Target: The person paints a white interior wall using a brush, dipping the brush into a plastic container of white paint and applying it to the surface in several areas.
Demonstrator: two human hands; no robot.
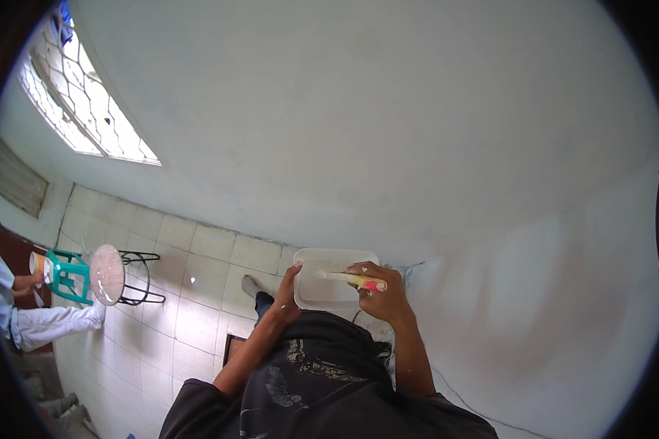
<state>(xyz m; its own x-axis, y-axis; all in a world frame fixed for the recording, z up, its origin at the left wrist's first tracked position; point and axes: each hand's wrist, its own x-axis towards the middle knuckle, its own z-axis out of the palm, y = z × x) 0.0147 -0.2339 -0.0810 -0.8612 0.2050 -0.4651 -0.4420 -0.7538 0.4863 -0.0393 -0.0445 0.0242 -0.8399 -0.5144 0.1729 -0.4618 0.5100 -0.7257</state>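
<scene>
As the left hand [288, 296] clamps its fingers on the left side of the tub [332, 256], held before the shirt [307, 377], a one-sided grip could let it tip; the right hand [384, 294], fingers closed round the tool [338, 276], could worsen that by pressing.

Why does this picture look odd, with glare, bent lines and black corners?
Head view, upper left: glare whites out much of the window, and its edges bend, a fisheye effect. Head view, rim: the round lens image leaves the corners black. Head view, right: dim patches on the wall, perhaps shadows. Head view, centre: the pale tub shows little contrast.
</scene>
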